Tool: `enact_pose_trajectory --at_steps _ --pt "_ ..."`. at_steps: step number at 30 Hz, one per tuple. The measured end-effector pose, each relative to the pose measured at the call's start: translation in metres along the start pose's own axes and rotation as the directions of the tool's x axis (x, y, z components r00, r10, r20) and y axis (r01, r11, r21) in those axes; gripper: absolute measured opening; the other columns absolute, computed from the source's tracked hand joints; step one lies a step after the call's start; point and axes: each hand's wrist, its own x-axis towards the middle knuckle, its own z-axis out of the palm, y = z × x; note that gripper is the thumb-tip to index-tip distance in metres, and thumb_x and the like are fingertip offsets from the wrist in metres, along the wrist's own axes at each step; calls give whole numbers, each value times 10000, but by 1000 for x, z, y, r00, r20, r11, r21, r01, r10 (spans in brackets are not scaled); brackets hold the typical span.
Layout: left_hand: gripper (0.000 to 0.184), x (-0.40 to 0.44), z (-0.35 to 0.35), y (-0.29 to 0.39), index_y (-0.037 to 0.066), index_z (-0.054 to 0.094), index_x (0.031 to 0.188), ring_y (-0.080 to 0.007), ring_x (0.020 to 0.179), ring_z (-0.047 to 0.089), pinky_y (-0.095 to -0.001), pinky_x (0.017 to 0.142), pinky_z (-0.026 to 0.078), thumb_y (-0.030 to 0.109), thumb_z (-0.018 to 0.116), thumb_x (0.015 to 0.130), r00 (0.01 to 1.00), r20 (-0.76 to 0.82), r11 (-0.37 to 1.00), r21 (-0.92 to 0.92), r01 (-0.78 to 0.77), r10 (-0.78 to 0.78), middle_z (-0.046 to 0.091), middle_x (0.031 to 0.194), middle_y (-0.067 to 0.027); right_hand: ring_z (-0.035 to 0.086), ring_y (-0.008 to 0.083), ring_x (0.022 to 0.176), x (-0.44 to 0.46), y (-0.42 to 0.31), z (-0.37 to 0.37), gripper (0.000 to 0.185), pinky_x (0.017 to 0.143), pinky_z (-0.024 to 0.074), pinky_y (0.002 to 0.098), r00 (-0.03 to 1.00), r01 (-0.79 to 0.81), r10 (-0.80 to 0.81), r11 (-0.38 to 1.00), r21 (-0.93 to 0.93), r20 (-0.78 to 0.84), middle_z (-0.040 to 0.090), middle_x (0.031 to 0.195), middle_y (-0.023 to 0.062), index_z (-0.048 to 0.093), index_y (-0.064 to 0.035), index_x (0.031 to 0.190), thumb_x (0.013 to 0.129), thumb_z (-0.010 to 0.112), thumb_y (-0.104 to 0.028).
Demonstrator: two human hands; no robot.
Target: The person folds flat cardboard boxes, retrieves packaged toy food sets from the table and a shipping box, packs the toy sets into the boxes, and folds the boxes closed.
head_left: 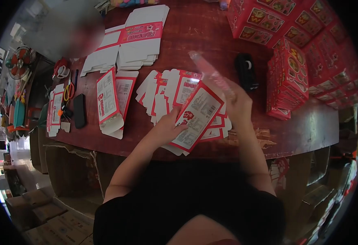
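Observation:
My left hand (pixel 167 127) grips a red-and-white printed carton (pixel 201 115) by its left side, thumb across the printed face. The carton is tilted, its upper end toward my right hand (pixel 240 105). That hand is closed around the lower end of a clear plastic packet (pixel 206 66) with something pink inside, slightly blurred. The packet slants up and to the left above the carton's upper end. Beneath the carton, several flat cartons (pixel 160 96) lie fanned out on the table. Two more cartons (pixel 107 96), with an end flap showing, lean together to the left.
Stacked red boxes (pixel 287 77) fill the table's right side, near a black device (pixel 246 71). White flattened cartons (pixel 140 47) lie at the back. A black phone (pixel 79 111) and scissors (pixel 68 90) lie left. Open cardboard boxes (pixel 70 171) stand below the table edge.

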Motion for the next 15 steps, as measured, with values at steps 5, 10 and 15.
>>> enact_pose_trajectory --at_steps 5,10,15 --pt "643 -7 -23 5 -50 321 1304 -339 1039 576 -373 883 451 143 655 790 988 56 987 72 140 -145 574 1106 -251 604 195 921 13 9 -33 263 782 496 290 837 180 355 538 824 -415 590 1009 113 504 18 1086 831 560 -3" --pt "631 -7 -9 12 -38 351 1300 -248 1037 570 -344 887 444 189 665 802 994 107 999 -53 8 -2 579 1123 -194 595 214 965 15 36 -18 374 825 507 333 912 -135 405 150 979 64 578 1085 106 477 -21 1181 822 566 34" --pt "592 -7 -14 1 -36 386 1279 -248 1066 553 -351 900 434 228 653 821 1000 26 987 -158 -3 7 569 1146 -187 588 213 994 9 55 -8 409 842 496 330 965 -158 248 293 943 84 577 1118 97 476 -31 1202 814 567 57"
